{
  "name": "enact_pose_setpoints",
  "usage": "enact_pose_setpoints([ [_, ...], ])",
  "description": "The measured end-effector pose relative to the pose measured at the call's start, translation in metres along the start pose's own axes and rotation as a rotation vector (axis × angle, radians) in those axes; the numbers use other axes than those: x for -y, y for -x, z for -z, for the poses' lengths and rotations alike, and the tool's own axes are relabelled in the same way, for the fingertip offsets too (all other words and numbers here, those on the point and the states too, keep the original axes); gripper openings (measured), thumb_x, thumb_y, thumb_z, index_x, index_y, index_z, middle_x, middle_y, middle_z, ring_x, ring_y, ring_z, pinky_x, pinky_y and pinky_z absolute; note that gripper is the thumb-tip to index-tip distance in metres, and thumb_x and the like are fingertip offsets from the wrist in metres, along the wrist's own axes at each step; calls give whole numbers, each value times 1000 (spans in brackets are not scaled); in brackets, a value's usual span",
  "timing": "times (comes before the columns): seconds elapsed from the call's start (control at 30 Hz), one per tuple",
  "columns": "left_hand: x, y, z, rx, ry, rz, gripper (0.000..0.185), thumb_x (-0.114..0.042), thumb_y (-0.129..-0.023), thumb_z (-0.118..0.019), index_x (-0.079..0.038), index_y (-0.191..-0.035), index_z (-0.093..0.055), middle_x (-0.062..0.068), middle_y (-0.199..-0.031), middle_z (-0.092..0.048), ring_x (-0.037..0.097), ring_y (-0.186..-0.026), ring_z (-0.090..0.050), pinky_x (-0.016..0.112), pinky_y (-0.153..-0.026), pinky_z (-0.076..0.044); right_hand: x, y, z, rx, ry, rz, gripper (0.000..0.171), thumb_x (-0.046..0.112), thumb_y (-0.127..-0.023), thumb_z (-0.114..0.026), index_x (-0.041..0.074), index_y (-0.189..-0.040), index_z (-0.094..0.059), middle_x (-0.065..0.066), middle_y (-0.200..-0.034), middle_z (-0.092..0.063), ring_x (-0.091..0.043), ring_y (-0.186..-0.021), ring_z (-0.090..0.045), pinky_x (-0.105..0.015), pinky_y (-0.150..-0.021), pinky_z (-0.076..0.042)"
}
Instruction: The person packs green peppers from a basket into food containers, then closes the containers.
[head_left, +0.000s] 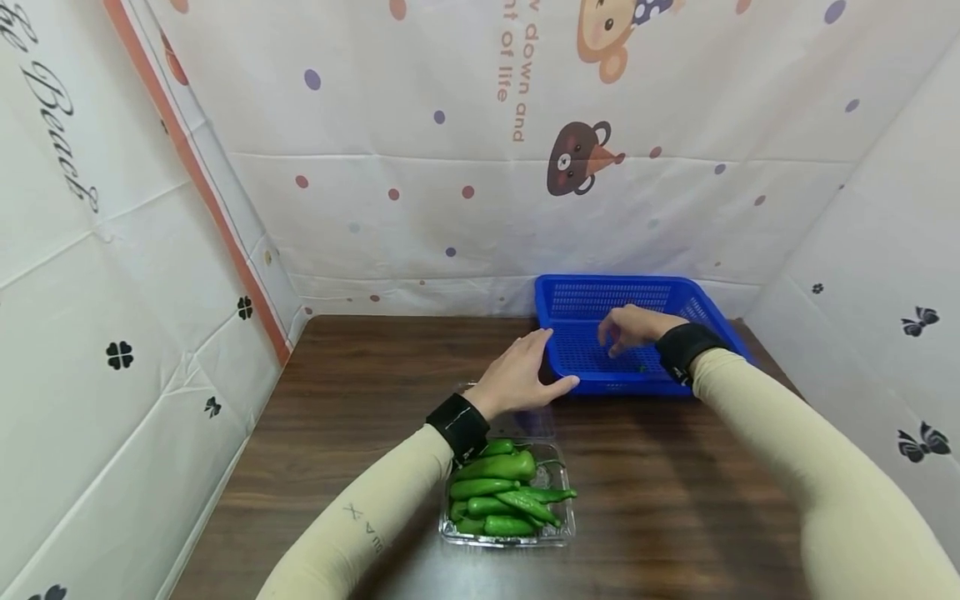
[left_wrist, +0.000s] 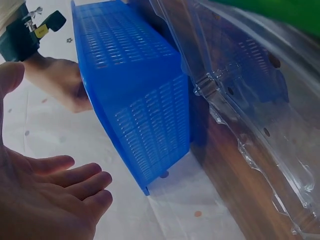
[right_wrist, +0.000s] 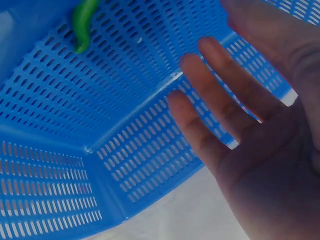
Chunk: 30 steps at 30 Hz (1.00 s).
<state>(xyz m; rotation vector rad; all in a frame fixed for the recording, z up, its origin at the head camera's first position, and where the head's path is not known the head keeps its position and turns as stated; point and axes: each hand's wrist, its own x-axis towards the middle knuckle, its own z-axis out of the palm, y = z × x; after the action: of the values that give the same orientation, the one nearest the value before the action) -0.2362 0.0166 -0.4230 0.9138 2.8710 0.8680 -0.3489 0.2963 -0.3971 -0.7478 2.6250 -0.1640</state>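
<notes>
A blue perforated basket [head_left: 581,375] stands at the back right of the dark wooden table. My right hand [head_left: 621,335] hovers inside it with fingers relaxed and spread [right_wrist: 220,110], holding nothing. One small green pepper [right_wrist: 84,25] lies on the basket floor [head_left: 641,367], just apart from that hand. My left hand [head_left: 534,367] is open with straight fingers beside the basket's front left corner [left_wrist: 145,150]; in the left wrist view a gap shows between them. A clear plastic clamshell [head_left: 558,533] holding several green peppers [head_left: 498,487] sits under my left forearm.
The clamshell's clear lid [left_wrist: 260,115] lies open behind it, toward the basket. Patterned white cloth walls [head_left: 420,167] close in the table at the left, back and right. Bare wood [head_left: 360,375] stretches left of the basket.
</notes>
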Motion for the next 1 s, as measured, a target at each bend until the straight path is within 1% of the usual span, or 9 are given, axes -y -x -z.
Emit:
enact_pose_setpoints([
  [0.17, 1, -3, 1, 9, 2, 4, 92, -64, -97, -58, -9, -163, -26, 10, -166, -32, 26, -152, -32, 44, -120, -36, -1, -2, 2, 93, -54, -42, 16, 7, -88, -81, 7, -103, -77, -4, -97, -75, -19, -87, -70, -41, -77, -60],
  [0.23, 2, -4, 2, 10, 1, 5, 91, -63, -97, -58, -9, -163, -26, 11, -166, -32, 26, -152, -32, 44, -120, -35, -1, -2, 3, 123, -57, -45, 16, 4, -87, -81, 6, -102, -77, -4, -95, -76, -19, -87, -71, -42, -79, -61],
  [0.33, 3, -5, 1, 11, -10, 1, 91, -62, -97, -58, -8, -163, -27, 11, -165, -33, 26, -152, -32, 43, -120, -35, -2, -5, 2, 171, -37, -47, 17, 3, -86, -81, 7, -102, -78, -2, -93, -77, -19, -86, -72, -43, -80, -61],
  [0.43, 3, -6, -1, 12, -19, -11, 91, -63, -97, -58, -7, -162, -28, 11, -165, -33, 26, -152, -32, 43, -121, -34, -5, -9, -2, 206, -3, -54, 18, 6, -85, -83, 9, -103, -79, 0, -94, -76, -17, -86, -71, -41, -79, -61],
  [0.53, 4, -7, -2, 10, -28, -18, 91, -62, -96, -59, -7, -162, -29, 11, -165, -34, 26, -151, -33, 43, -120, -35, -8, -11, -6, 220, 18, -70, 19, 8, -85, -84, 12, -102, -79, 1, -95, -75, -16, -87, -69, -41, -80, -61],
  [0.67, 3, -9, -4, 29, -54, -19, 90, -61, -97, -59, -7, -162, -29, 12, -165, -34, 27, -151, -33, 43, -121, -33, -11, -10, -9, 244, -34, -129, 19, 5, -86, -81, 14, -102, -79, 0, -95, -74, -19, -88, -69, -44, -82, -60],
  [0.77, 2, -9, -5, 49, -77, -17, 90, -61, -98, -58, -6, -162, -28, 14, -165, -33, 27, -152, -32, 43, -122, -31, -9, -8, -11, 276, -46, -137, 19, 4, -86, -80, 14, -103, -80, -1, -96, -73, -20, -87, -68, -46, -82, -60],
  [0.9, 0, -12, -6, 51, -104, -9, 90, -62, -98, -57, -5, -162, -29, 14, -164, -34, 26, -152, -32, 42, -123, -29, -3, -8, -10, 291, 9, -101, 20, 3, -86, -80, 15, -102, -80, -1, -96, -73, -21, -85, -69, -45, -79, -61],
  [1.0, 1, -14, -6, 49, -118, 0, 88, -62, -98, -56, -5, -161, -31, 14, -164, -34, 26, -152, -33, 41, -123, -29, 2, -11, -10, 289, 60, -94, 22, -1, -85, -78, 18, -95, -81, 0, -94, -72, -20, -82, -68, -40, -74, -60],
])
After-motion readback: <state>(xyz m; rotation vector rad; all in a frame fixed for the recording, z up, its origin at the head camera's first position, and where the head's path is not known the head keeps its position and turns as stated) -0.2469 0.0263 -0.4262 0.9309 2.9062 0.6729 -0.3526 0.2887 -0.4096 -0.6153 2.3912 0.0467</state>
